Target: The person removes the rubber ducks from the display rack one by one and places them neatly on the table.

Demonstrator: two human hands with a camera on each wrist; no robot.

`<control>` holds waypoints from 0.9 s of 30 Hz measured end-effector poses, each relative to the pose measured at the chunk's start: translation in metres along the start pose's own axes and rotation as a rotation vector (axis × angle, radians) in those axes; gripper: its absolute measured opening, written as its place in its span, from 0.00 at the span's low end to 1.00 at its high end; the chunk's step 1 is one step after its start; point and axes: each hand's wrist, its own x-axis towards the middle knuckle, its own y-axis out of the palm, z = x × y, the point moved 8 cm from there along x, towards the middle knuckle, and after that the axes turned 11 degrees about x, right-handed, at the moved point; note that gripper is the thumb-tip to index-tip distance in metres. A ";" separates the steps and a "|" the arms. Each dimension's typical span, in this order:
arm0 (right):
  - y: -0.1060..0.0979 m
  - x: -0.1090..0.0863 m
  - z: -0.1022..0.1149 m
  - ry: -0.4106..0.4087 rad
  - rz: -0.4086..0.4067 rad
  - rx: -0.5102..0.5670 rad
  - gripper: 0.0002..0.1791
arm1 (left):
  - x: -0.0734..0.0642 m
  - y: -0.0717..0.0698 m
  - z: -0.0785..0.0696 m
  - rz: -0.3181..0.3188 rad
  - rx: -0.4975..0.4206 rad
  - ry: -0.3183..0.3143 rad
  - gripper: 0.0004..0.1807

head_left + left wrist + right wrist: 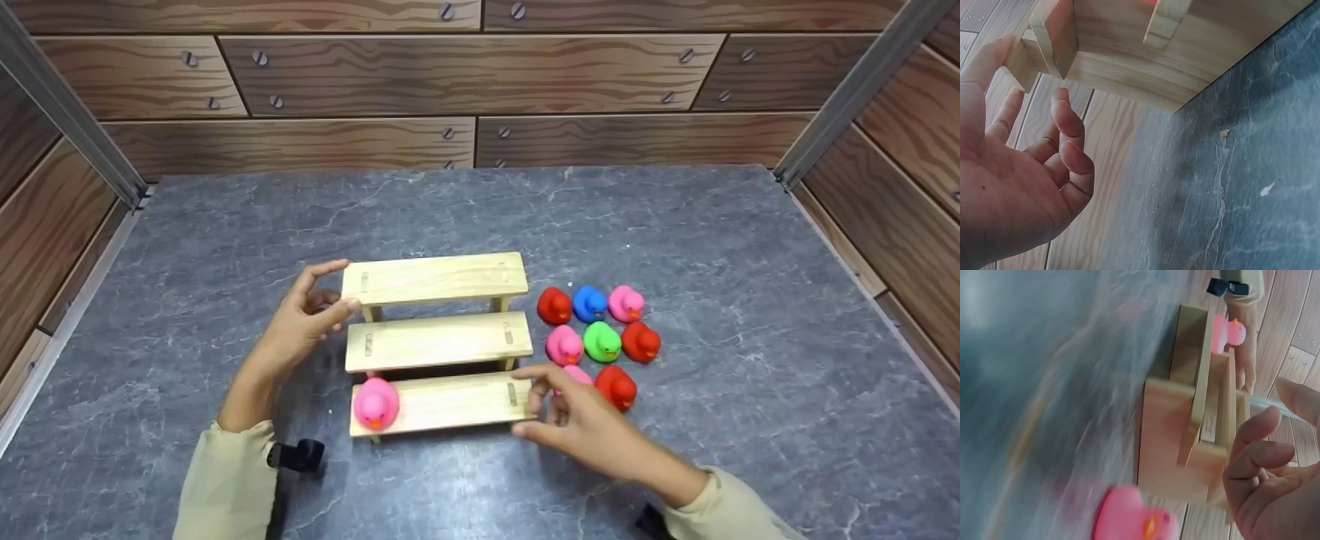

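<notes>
A pale wooden three-step stand [439, 341] sits mid-table. My left hand [300, 319] is at the left end of its top step, index finger by the back corner and thumb by the front corner. In the left wrist view, thumb and index fingertips meet the board's edges, while the other fingers curl below. One pink toy duck [376, 405] sits at the left of the bottom step. Over that step's right end, my right hand [589, 420] hovers with thumb and index apart, nothing between them. It partly hides another pink duck [576, 379].
Right of the stand, several toy ducks stand in close rows, among them a blue duck [589, 303], a green duck [602, 342] and a red duck [616, 388]. The grey marbled tabletop [750, 300] is bounded by wood-patterned walls [480, 75].
</notes>
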 end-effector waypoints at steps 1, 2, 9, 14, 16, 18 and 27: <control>0.004 0.003 0.001 -0.003 0.006 0.012 0.30 | 0.000 0.000 0.000 0.000 0.003 0.000 0.32; 0.008 0.005 0.002 -0.012 0.014 0.026 0.30 | 0.000 0.000 -0.001 0.001 0.007 0.000 0.32; 0.037 0.028 0.014 -0.025 0.067 0.036 0.30 | 0.000 0.000 -0.001 0.013 0.003 0.001 0.33; 0.056 0.042 0.012 0.042 0.101 0.041 0.32 | 0.001 0.000 0.000 0.014 0.001 -0.001 0.33; 0.064 0.046 0.010 0.055 0.104 0.028 0.33 | 0.000 0.000 0.001 0.012 0.007 0.000 0.33; 0.071 0.051 0.009 0.054 0.103 0.007 0.34 | 0.000 0.000 0.000 0.011 0.008 0.002 0.33; 0.098 0.066 0.009 0.013 0.118 -0.012 0.33 | 0.001 0.000 0.002 0.004 0.011 0.000 0.32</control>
